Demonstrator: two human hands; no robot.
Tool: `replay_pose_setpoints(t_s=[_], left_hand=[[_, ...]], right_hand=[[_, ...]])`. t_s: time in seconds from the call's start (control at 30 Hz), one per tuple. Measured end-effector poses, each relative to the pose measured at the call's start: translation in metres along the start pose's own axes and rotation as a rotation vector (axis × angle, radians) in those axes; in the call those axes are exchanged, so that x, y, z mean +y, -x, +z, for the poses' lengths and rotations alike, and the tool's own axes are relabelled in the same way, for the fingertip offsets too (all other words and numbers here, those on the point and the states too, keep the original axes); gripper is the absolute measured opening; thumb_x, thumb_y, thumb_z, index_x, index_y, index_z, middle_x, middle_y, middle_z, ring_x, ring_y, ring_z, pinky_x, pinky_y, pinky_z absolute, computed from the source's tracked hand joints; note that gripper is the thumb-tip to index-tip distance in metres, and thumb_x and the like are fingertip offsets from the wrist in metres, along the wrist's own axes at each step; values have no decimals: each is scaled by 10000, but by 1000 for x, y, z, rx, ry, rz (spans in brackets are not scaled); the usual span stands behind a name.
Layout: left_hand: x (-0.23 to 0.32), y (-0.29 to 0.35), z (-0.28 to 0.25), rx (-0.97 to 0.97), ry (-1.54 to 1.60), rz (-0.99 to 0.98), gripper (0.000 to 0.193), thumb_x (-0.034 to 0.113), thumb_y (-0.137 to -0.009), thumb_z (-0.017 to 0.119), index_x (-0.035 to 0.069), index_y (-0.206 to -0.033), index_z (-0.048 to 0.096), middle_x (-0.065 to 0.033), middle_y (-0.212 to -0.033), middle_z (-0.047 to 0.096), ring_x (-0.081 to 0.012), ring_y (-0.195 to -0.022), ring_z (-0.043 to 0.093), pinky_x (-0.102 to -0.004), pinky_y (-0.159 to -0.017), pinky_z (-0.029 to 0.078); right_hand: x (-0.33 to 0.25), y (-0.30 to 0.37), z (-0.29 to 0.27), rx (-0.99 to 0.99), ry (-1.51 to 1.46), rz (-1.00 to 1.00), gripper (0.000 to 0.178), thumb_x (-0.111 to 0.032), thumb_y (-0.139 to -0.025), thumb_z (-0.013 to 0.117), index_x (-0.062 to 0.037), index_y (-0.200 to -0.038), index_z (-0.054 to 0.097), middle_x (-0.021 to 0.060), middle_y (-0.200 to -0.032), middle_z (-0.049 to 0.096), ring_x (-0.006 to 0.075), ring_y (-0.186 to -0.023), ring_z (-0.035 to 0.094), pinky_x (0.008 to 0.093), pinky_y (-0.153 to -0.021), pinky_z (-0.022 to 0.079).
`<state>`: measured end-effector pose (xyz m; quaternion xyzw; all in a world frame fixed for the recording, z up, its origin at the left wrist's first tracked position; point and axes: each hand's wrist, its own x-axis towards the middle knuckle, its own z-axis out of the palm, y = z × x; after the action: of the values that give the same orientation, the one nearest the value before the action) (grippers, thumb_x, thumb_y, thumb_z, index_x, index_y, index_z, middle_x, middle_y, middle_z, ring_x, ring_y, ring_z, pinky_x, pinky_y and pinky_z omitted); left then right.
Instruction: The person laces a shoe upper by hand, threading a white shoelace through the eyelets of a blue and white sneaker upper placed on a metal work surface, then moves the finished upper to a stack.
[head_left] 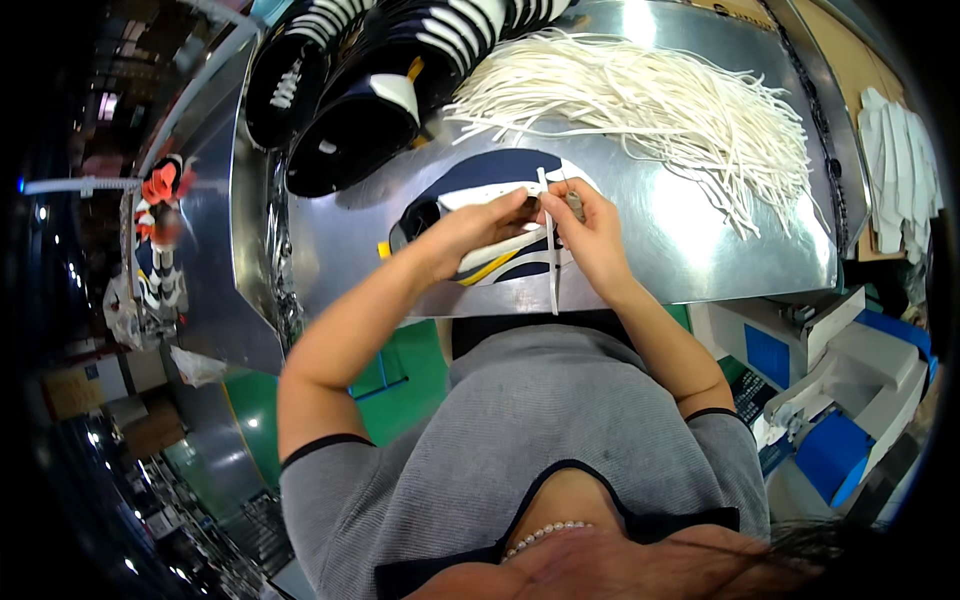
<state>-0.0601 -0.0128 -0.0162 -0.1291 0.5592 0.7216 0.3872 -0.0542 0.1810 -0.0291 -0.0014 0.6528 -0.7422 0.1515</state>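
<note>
A navy and white shoe with yellow trim (pixel 483 172) lies on the metal table below my hands, its dark opening towards the left. A white shoelace (pixel 553 270) runs across the shoe, one end hanging towards the table's near edge. My right hand (pixel 590 235) pinches the shoelace over the lacing area. Something small and greyish shows at its fingers, too unclear to name. My left hand (pixel 475 232) lies over the shoe's side, with thumb and fingers closed beside the right fingertips. What those left fingers hold is partly hidden.
A large heap of white shoelaces (pixel 640 95) covers the back right of the metal table (pixel 350 235). Several dark shoes with white stripes (pixel 345 140) are lined up at the back left. White paper-like pieces (pixel 897 170) hang at the far right, above open boxes (pixel 860 385).
</note>
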Motion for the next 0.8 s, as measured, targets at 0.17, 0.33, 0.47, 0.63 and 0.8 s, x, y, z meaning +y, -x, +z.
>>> replay_pose_setpoints(t_s=[0.17, 0.33, 0.47, 0.63, 0.8], left_hand=[[-7, 28, 26, 133, 43, 173, 586, 377, -1069, 444, -99, -1410, 437, -197, -1403, 536, -275, -1337, 491, -391, -1162, 345], [-16, 33, 35, 77, -3, 394, 409, 351, -1059, 494, 9, -1238, 628, -66, -1108, 660, -134, -1006, 600, -266, -896, 471], [-26, 31, 40, 257, -17, 468, 304, 254, -1039, 551, 9, -1181, 661, -39, -996, 680, -106, -906, 621, -241, -814, 497], [-16, 41, 51, 309, 19, 492, 225, 186, -1006, 616, 16, -1136, 686, -26, -975, 692, -103, -900, 633, -244, -807, 502], [-18, 43, 49, 353, 22, 523, 145, 119, -973, 653, 19, -1063, 704, -26, -951, 696, -103, -864, 635, -245, -775, 500]], right_hand=[[-19, 20, -3, -95, -232, 0, 131, -158, -980, 640, -31, -986, 671, 4, -772, 686, -1, -595, 486, 192, -514, 363], [-29, 17, -5, -144, -63, 52, 147, -169, -957, 668, -31, -915, 699, -9, -688, 674, 13, -558, 488, 196, -495, 369], [-28, 17, -3, -163, -39, 56, 145, -177, -944, 678, -38, -906, 696, 4, -696, 673, 21, -542, 482, 198, -487, 360], [-33, 20, 2, -154, 47, 27, 138, -153, -939, 680, -29, -882, 692, 4, -689, 674, 26, -592, 537, 206, -531, 397], [-44, 29, -2, -254, 140, 71, 160, -159, -958, 666, -2, -982, 648, 47, -771, 698, 63, -707, 621, 241, -648, 480]])
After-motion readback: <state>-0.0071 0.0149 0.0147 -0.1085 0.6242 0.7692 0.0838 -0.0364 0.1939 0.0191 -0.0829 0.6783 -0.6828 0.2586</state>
